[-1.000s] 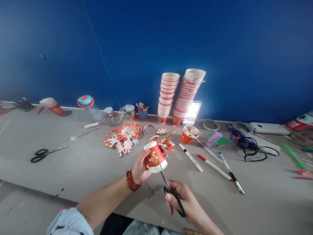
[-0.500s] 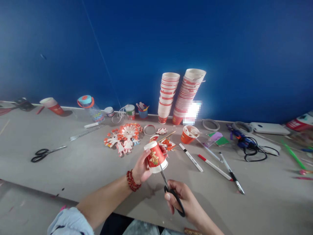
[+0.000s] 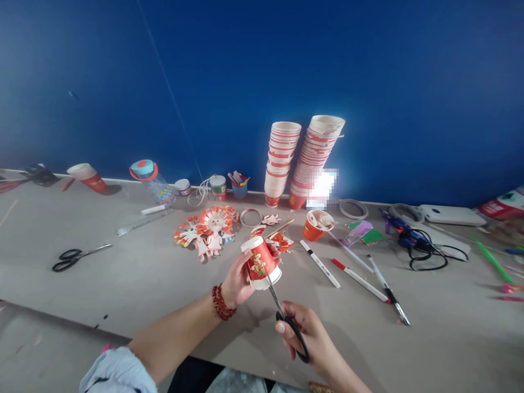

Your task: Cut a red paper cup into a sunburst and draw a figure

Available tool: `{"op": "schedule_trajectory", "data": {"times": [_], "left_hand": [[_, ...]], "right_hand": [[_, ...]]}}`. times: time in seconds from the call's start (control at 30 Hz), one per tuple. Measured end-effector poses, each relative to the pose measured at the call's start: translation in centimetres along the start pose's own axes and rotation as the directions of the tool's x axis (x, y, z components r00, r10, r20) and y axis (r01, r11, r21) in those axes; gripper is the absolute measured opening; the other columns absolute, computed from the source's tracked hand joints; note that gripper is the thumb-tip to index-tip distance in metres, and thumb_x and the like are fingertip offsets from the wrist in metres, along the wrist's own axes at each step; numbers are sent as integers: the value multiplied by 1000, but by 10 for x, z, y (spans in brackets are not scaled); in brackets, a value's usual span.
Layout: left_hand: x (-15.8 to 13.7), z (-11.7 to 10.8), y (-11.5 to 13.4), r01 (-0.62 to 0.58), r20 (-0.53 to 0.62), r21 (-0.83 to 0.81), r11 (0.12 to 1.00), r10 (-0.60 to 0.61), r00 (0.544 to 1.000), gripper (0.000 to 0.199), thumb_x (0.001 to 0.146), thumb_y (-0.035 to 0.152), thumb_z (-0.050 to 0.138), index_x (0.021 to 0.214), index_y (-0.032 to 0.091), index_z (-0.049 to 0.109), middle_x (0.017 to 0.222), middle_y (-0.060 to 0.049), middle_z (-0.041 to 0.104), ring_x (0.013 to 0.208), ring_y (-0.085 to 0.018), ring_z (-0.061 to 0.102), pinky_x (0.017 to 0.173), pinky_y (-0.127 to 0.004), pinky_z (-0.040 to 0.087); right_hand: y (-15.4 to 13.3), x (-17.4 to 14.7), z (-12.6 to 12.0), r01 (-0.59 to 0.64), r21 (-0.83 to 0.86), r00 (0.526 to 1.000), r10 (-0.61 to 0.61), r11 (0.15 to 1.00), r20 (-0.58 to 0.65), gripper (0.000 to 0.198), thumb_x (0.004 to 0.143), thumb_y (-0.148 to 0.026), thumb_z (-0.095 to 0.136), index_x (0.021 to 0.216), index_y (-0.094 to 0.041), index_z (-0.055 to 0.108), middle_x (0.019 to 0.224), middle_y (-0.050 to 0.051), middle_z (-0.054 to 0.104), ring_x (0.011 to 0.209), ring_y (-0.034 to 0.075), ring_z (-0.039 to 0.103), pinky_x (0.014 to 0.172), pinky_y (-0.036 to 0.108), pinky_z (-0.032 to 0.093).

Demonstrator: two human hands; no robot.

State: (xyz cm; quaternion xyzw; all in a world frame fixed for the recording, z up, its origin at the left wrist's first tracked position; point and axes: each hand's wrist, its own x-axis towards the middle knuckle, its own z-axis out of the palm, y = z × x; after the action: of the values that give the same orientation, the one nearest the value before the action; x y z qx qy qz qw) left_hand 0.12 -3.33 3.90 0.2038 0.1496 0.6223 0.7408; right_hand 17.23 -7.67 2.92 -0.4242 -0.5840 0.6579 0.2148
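Note:
Near the middle of the view, a red and white paper cup (image 3: 265, 255) with a gold pattern is tilted in my left hand (image 3: 239, 279). The fingers wrap round its side, and a beaded red bracelet circles the wrist. My right hand (image 3: 305, 330) is closed on the black handles of a pair of scissors (image 3: 291, 333). Their blades reach up to the cup's lower rim and overlap its printed side. Whether the blades are parted is hard to make out. Behind the cup lie orange and white paper scraps (image 3: 282, 241).
Paper figures (image 3: 215, 232) lie left of the cup. Two tall stacks of paper cups (image 3: 282, 164) lean near the blue wall. Markers (image 3: 320, 264) and a pen (image 3: 388, 289) lie right, beside a glue gun (image 3: 409, 232) with a cord. Other scissors (image 3: 82, 255) lie far left.
Almost nothing differs. My right hand and the scissors have shifted very slightly; the cup stays in place in my left hand.

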Motion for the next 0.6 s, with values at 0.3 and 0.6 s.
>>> {"op": "schedule_trajectory", "data": {"times": [0.3,0.6], "left_hand": [[2,-3,0,28,9,-25,999,-28,1000,29,89,34,59,106,13,69,113,-12,68,111,-26,61,108,-46,38],[1,-2,-1,44,31,-15,999,-44,999,27,88,34,62,104,13,69,110,-11,68,109,-25,61,109,-45,37]], "right_hand": [[-2,-1,3,-27,-16,999,26,1000,-28,67,62,-87,56,60,-23,37,39,-7,42,33,6,39,37,19,25],[-5,2,2,-12,-19,1000,12,1000,-5,66,64,-86,54,61,-23,36,40,-7,45,33,6,40,37,18,26]]}}
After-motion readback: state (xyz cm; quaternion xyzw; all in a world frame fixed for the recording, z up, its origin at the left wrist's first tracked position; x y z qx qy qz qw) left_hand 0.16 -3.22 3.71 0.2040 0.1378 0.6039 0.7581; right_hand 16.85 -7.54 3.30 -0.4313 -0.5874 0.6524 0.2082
